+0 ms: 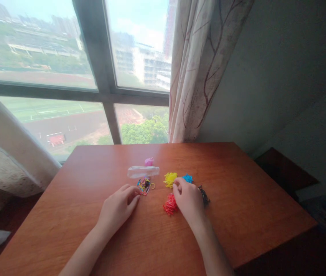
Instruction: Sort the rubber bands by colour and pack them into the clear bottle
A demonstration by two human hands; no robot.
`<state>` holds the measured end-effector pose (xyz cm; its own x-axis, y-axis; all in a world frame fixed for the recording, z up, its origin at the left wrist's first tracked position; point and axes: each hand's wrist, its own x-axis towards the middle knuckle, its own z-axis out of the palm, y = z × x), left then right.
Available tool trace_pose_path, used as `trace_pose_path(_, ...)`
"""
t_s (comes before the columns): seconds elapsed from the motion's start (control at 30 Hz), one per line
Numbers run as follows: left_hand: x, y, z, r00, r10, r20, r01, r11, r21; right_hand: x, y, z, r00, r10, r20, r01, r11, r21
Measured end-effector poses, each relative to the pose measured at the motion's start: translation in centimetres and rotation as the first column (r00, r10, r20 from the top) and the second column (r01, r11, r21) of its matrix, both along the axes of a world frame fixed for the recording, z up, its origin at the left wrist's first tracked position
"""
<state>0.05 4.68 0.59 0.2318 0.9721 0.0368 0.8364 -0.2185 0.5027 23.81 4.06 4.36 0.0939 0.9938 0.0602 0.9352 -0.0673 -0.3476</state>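
Left hand [118,207]: fingers narrowly parted at the edge of the mixed bands [144,185] on the desk [151,241]. Right hand [188,197]: fingers bunched at the yellow bands [170,179]. Whether either hand grips a band cannot be told.

Table [151,245]: smooth wood, soft sheen; on table, clear container [142,171]: thin glossy plastic; on table, red bands [170,205]: smooth, possibly rubber; beyond table, curtain [190,76]: matt printed cloth; window pane [140,38]: smooth glass
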Motion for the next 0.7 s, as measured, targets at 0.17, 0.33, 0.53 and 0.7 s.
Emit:
trace_pose_path(0.17,0.3,0.2,-0.2,1.000,0.003,-0.001,-0.003,1.000,0.025,-2.0,-2.4,-0.8,0.992,0.070,-0.103,-0.066,0.997,0.040)
trace_pose_path(0.33,-0.1,0.2,-0.4,1.000,-0.010,0.023,0.009,0.999,0.038,-3.2,-4.5,-1.8,0.977,0.129,-0.172,-0.117,0.990,0.082)
trace_pose_path(0.53,1.3,-0.3,0.3,0.977,-0.092,0.194,0.075,0.993,0.089,-2.4,-7.2,-2.7,0.966,0.150,-0.209,-0.137,0.988,0.074)
trace_pose_path(0.7,4.9,-1.2,1.3,0.941,-0.222,0.257,0.216,0.975,0.053,-0.3,-9.1,-3.9,0.967,0.111,-0.230,-0.102,0.993,0.052)
